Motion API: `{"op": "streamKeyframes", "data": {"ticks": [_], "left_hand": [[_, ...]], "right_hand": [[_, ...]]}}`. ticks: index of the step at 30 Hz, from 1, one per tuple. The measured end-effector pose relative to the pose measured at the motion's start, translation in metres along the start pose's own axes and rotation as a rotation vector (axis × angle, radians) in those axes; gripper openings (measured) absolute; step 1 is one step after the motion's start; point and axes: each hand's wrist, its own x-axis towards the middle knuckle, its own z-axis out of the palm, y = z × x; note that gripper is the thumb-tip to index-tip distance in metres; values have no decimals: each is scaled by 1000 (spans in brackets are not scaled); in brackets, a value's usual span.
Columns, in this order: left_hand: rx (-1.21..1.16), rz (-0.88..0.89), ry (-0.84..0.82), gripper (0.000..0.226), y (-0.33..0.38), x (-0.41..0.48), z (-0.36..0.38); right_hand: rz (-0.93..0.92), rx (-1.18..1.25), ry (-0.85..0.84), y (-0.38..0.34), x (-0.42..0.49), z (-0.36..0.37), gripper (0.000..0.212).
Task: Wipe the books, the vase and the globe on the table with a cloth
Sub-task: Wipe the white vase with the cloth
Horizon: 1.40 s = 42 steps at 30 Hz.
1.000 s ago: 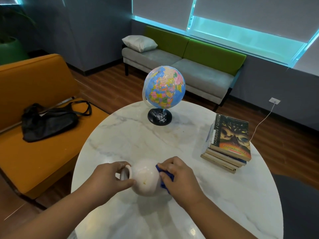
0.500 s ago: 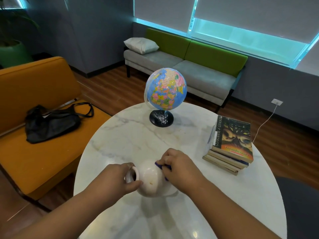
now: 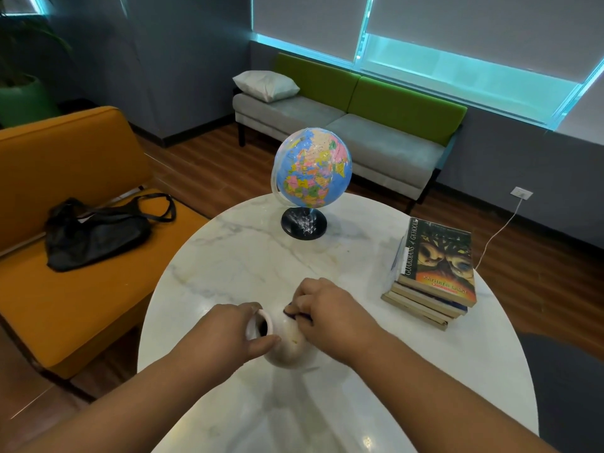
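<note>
Your round marble table [image 3: 228,256] carries the globe [image 3: 312,166] at its far side and the stacked books [image 3: 438,266] at right. Near you the white vase [image 3: 287,341] tilts, mouth leftward; your left hand [image 3: 228,331] curls around its neck, your right hand [image 3: 327,308] clenches the blue cloth [image 3: 295,316] against its body.

Room's pretty dim overall, most light is a cyan glow from the window [image 3: 457,70] up top right. The desk [image 3: 235,256] shows a small glare spot near the bottom edge, with soft shadows under the globe [image 3: 312,168] and vase [image 3: 287,353]. Wide-angle bend at the edges; far left corner goes murky, centre looks sharp enough.
</note>
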Motion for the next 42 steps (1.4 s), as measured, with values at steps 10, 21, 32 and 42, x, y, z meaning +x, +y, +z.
{"op": "streamKeyframes", "data": {"ticks": [10, 21, 32, 42], "left_hand": [[19, -12, 18, 60, -4, 2, 1], [23, -57, 15, 64, -2, 5, 0], [14, -103, -3, 53, 3, 4, -5], [-172, -181, -23, 29, -17, -3, -2]], "right_hand": [[5, 76, 59, 26, -11, 0, 23], [-7, 115, 83, 28, -15, 5, 22], [58, 110, 128, 32, -18, 9, 20], [309, 404, 174, 44, -21, 29, 21]]}}
